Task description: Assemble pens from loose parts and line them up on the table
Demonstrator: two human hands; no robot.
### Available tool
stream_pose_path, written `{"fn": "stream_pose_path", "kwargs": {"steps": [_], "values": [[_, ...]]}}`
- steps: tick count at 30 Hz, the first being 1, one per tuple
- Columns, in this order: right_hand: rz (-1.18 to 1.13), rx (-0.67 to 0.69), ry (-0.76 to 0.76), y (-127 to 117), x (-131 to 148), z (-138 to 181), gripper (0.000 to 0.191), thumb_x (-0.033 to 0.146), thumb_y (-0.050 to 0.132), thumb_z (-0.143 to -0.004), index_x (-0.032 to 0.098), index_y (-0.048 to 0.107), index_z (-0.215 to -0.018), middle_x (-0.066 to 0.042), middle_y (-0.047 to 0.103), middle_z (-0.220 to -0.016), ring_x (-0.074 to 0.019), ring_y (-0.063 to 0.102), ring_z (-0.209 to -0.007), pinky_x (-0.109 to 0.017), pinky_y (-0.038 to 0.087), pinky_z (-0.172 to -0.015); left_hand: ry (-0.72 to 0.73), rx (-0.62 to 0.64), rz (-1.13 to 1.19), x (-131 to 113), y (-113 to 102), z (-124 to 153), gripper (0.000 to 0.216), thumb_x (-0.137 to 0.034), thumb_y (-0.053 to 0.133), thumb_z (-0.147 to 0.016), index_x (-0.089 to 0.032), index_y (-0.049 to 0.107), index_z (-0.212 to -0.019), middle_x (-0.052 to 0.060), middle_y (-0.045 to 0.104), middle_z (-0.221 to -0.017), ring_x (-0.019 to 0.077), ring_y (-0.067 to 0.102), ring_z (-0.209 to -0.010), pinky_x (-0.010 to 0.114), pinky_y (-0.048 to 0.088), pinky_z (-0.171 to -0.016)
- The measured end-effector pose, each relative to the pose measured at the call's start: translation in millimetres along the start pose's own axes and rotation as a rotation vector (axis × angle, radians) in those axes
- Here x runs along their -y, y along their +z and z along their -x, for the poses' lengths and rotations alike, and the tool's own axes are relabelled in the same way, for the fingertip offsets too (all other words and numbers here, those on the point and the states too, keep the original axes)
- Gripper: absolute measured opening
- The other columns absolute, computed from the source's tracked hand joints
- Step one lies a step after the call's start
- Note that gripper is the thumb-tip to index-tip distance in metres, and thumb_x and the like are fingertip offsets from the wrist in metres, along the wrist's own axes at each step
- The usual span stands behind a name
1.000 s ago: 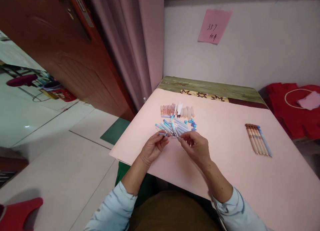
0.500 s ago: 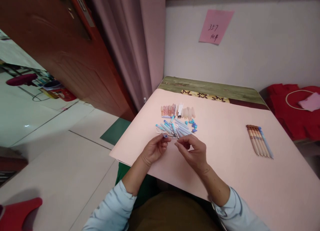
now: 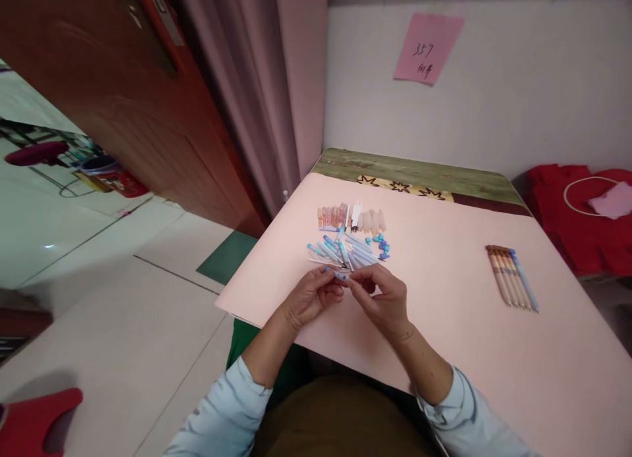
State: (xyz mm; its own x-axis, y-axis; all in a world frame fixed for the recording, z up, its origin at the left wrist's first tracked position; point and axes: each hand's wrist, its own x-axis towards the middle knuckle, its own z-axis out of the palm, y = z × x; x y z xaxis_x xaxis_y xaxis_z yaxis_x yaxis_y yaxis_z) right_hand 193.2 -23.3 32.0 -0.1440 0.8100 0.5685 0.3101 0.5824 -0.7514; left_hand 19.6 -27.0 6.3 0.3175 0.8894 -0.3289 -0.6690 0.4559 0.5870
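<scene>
Half a second ago the hands were apart. Now our left hand (image 3: 310, 297) and right hand (image 3: 384, 300) meet fingertip to fingertip, both grips pinched on the blue pen piece (image 3: 340, 276), just over the tabletop (image 3: 444, 325), beside the parts pile (image 3: 348, 249). We judge the pieces are mating.

We log a sheet (image 3: 444, 305) on the counter (image 3: 419, 169). A pile (image 3: 345, 249) of pen pieces lies left of centre on it, with a row of tubes (image 3: 350, 218) just behind. The left hand (image 3: 309, 297) and right hand (image 3: 382, 300) meet on a part (image 3: 340, 276) just before the pile. Pens (image 3: 511, 277) lie well apart, to the right. A note (image 3: 428, 47) is on the wall behind.
</scene>
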Motion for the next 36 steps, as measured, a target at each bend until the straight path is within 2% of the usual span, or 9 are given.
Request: {"fn": "stream_pose_path", "kwargs": {"steps": [9, 19, 24, 27, 32, 34, 36], "values": [[0.036, 0.064, -0.036, 0, -2, 2, 0.002, 0.019, 0.066, -0.084, 0.021, 0.067, -0.084, 0.0, 0.063, -0.07, -0.0096, 0.052, -0.056, -0.023, 0.044, -0.053, 0.023, 0.026, -0.038, 1, 3, 1, 0.026, -0.027, 0.077, -0.076, -0.008, 0.065, -0.089, 0.005, 0.071, -0.073, 0.0115, 0.065, -0.053, 0.02, 0.053, -0.05], [-0.066, 0.102, 0.079, 2, -3, 2, 0.005, 0.022, 0.072, -0.081, 0.02, 0.068, -0.079, 0.0, 0.064, -0.07, -0.0098, 0.051, -0.055, -0.024, 0.043, -0.052, -0.007, 0.016, -0.029, 0, 3, 1, 0.025, -0.025, 0.078, -0.076, -0.01, 0.065, -0.09, 0.005, 0.069, -0.074, 0.0119, 0.065, -0.059, 0.02, 0.054, -0.052], [-0.081, 0.094, 0.115, 4, -4, 4, 0.008, 0.025, 0.075, -0.079, 0.021, 0.068, -0.079, 0.001, 0.065, -0.071, -0.0095, 0.05, -0.054, -0.024, 0.043, -0.052, 0.013, 0.051, -0.031, 0, 3, 0, 0.025, -0.026, 0.077, -0.077, -0.006, 0.066, -0.088, 0.005, 0.066, -0.072, 0.0091, 0.06, -0.055, 0.017, 0.05, -0.049], [-0.076, 0.089, 0.124, 4, -5, 4, 0.009, 0.028, 0.075, -0.079, 0.021, 0.069, -0.081, 0.001, 0.065, -0.071, -0.01, 0.05, -0.055, -0.024, 0.043, -0.052, 0.029, 0.019, 0.021, 0, -1, -2, 0.022, -0.025, 0.074, -0.08, -0.005, 0.067, -0.086, 0.006, 0.066, -0.074, 0.0065, 0.056, -0.052, 0.015, 0.048, -0.047], [0.004, -0.004, 0.105, -4, -6, -1, 0.01, 0.029, 0.072, -0.081, 0.02, 0.068, -0.078, 0.001, 0.062, -0.069, -0.0103, 0.05, -0.056, -0.025, 0.043, -0.056, 0.005, -0.066, 0.162, -5, -4, -2, 0.019, -0.021, 0.059, -0.091, -0.006, 0.065, -0.082, 0.009, 0.068, -0.075, 0.0046, 0.055, -0.051, 0.012, 0.047, -0.045], [0.046, -0.105, 0.136, -11, -9, -6, 0.011, 0.03, 0.071, -0.082, 0.02, 0.069, -0.077, 0.001, 0.059, -0.067, -0.0104, 0.048, -0.057, -0.025, 0.042, -0.056, 0.024, -0.094, 0.212, -8, -4, -2, 0.02, -0.02, 0.054, -0.093, -0.006, 0.064, -0.083, 0.01, 0.068, -0.078, 0.005, 0.057, -0.052, 0.012, 0.049, -0.046], [0.044, -0.234, 0.23, -18, -14, -10, 0.015, 0.033, 0.071, -0.081, 0.019, 0.069, -0.078, 0.002, 0.056, -0.064, -0.0105, 0.046, -0.056, -0.025, 0.041, -0.055, 0.064, -0.14, 0.268, -10, -4, -1, 0.019, -0.017, 0.051, -0.094, -0.007, 0.064, -0.086, 0.011, 0.07, -0.084, 0.0053, 0.06, -0.055, 0.012, 0.052, -0.05]]}}
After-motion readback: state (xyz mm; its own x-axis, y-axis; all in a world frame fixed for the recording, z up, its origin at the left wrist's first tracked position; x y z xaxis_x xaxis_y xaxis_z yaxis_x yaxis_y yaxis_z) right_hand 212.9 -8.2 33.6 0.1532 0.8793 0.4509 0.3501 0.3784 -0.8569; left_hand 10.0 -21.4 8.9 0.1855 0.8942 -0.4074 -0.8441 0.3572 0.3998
